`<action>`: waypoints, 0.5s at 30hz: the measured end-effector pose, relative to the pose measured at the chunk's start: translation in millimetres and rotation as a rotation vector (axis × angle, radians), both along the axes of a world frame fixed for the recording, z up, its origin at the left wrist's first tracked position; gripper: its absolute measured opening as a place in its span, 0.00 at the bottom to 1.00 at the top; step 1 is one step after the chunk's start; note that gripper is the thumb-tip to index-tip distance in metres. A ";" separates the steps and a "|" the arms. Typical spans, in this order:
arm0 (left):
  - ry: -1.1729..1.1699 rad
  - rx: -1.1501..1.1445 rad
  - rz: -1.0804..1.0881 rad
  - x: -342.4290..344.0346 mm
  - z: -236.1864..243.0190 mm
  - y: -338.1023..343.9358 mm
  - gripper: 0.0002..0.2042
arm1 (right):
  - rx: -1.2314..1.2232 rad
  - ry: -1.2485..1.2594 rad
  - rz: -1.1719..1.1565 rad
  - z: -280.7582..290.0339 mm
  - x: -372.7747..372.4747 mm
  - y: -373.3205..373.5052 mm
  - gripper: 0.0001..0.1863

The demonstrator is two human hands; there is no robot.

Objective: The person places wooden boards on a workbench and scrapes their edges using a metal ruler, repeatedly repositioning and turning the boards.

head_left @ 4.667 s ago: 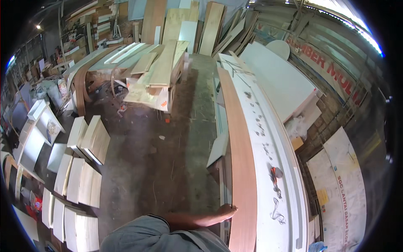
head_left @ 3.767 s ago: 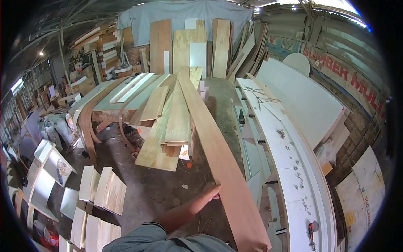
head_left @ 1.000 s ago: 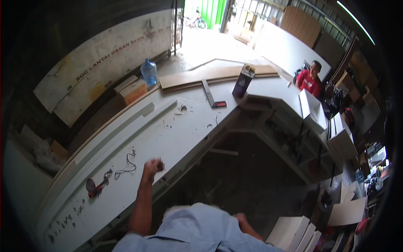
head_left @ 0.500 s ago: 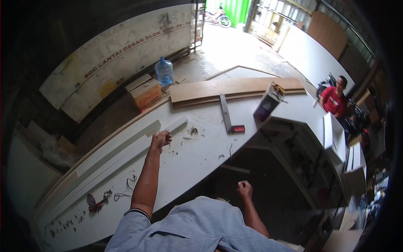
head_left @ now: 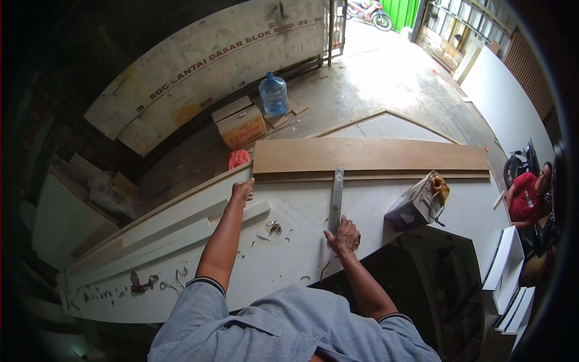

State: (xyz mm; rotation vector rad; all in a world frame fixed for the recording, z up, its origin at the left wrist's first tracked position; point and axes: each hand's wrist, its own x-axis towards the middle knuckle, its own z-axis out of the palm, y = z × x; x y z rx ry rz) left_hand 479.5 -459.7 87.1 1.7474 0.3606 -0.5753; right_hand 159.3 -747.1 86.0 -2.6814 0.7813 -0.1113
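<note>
My left hand (head_left: 243, 191) is stretched forward over the white tabletop (head_left: 283, 259), at the near left corner of a long brown board (head_left: 368, 155). Its fingers look loosely apart; whether they touch the board I cannot tell. Farther right, my right hand (head_left: 344, 236) is closed over the handle end of a metal try square (head_left: 336, 199). The square's blade points away from me, and its far end meets the board's near edge. A second board lies under the brown one, showing along that edge. Two long white strips (head_left: 181, 242) lie left of my left arm.
A can with a stained top (head_left: 419, 202) stands right of the square. Screws and red-handled pliers (head_left: 142, 283) lie on the left. Beyond are a cardboard box (head_left: 239, 128) and a blue water bottle (head_left: 274, 95). A person in red (head_left: 526, 198) sits at the far right.
My right hand has come up from beside the table onto the try square. My left hand has moved from the white strips toward the brown board's left end. The view has shifted.
</note>
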 end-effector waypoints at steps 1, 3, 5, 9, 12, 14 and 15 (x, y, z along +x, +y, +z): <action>-0.038 0.101 -0.011 6.5 -3.8 -24.8 0.19 | -0.017 0.013 -0.031 -13.2 -2.9 -8.1 0.45; -0.019 0.320 -0.081 18.4 -8.2 -70.9 0.22 | 0.075 0.058 -0.078 -29.5 -7.3 -24.3 0.47; -0.231 0.312 -0.016 53.8 -36.5 -39.1 0.24 | 0.189 -0.056 -0.063 -27.0 1.8 -7.8 0.43; -0.230 0.378 0.069 104.3 -64.6 -37.8 0.25 | 0.511 0.003 -0.215 -7.7 -0.6 -1.4 0.42; -0.208 0.268 0.024 87.7 -74.2 -82.3 0.24 | 0.576 0.197 -0.352 -3.5 -4.6 -13.5 0.41; -0.291 0.284 0.010 75.4 -59.7 -106.8 0.23 | 0.553 0.255 -0.379 -2.7 -4.8 -27.1 0.37; -0.282 0.264 0.037 74.9 -54.9 -104.8 0.23 | 0.545 0.298 -0.351 -0.7 -0.2 -33.7 0.35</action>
